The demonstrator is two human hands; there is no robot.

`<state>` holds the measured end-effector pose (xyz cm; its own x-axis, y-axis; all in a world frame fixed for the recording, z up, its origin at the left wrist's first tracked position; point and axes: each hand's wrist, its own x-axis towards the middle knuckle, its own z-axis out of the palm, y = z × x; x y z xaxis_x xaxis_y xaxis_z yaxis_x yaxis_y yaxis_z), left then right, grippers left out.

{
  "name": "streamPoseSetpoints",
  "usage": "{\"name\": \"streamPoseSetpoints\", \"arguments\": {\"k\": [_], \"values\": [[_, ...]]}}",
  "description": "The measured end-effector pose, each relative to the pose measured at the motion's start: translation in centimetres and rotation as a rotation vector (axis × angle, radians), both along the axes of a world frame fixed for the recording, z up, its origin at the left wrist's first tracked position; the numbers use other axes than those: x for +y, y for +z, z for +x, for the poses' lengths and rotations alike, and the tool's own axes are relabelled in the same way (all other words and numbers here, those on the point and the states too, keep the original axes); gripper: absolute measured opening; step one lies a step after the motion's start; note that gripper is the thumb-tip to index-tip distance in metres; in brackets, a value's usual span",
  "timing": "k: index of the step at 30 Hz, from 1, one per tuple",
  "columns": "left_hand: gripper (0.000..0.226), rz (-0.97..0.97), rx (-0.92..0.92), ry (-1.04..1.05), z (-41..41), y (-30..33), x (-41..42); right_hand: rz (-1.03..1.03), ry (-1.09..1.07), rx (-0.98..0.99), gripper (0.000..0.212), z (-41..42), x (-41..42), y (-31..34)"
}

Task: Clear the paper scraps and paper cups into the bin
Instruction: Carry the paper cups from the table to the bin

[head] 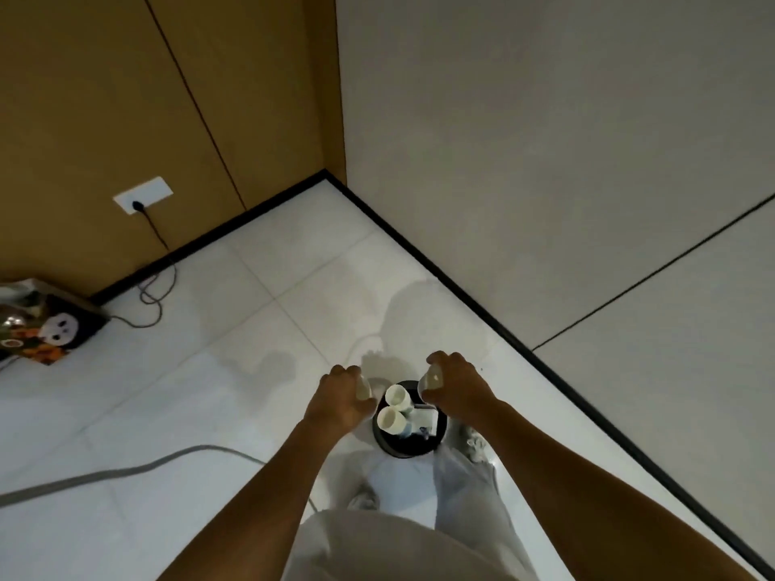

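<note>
A round black bin [392,448] stands on the white tiled floor below me, near the wall. Inside it lie two white paper cups [394,417] and some paper scraps [425,421]. My left hand [341,398] hovers over the bin's left edge and grips a white paper cup [364,390], mostly hidden by the fingers. My right hand [455,385] is above the bin's right side and holds another white paper cup [430,381], its rim tilted toward the bin.
My legs and shoes [474,444] stand right beside the bin. A grey cable [126,471] crosses the floor at left. A printed bag [46,325] sits at far left near a wall socket [142,195] with a black cord.
</note>
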<state>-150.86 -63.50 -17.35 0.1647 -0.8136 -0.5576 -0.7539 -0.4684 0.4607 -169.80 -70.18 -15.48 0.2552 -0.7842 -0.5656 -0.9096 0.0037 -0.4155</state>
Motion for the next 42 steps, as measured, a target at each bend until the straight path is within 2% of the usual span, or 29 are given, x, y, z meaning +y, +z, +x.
{"name": "streamPoseSetpoints", "arguments": {"k": [6,13,18,23,31,37,42], "values": [[0.062,0.071,0.068,0.311,-2.3,-4.1,-3.4,0.017,0.278,0.02,0.059,0.2,-9.1,-4.1],[0.066,0.156,0.09,0.738,-6.9,-7.4,-5.0,0.102,0.546,-0.033,0.053,0.0,-15.5,-8.0],[0.065,0.186,0.075,0.872,-8.6,-10.6,-6.0,0.158,0.718,-0.038,0.056,1.8,-17.3,-12.0],[0.064,0.154,0.058,0.926,-8.3,-16.6,-6.4,0.155,0.834,-0.014,0.057,3.2,-16.8,-18.6],[0.065,0.133,0.052,0.892,-8.3,-31.5,-4.9,0.093,0.846,-0.007,0.058,2.0,-13.3,-34.5],[0.065,0.113,0.084,0.983,-9.5,-40.1,-3.9,0.044,0.968,-0.001,0.062,2.9,-12.3,-43.8],[0.067,0.14,0.128,0.916,-11.1,-44.4,-3.4,0.17,1.155,0.137,0.068,3.7,-13.0,-48.1]]}}
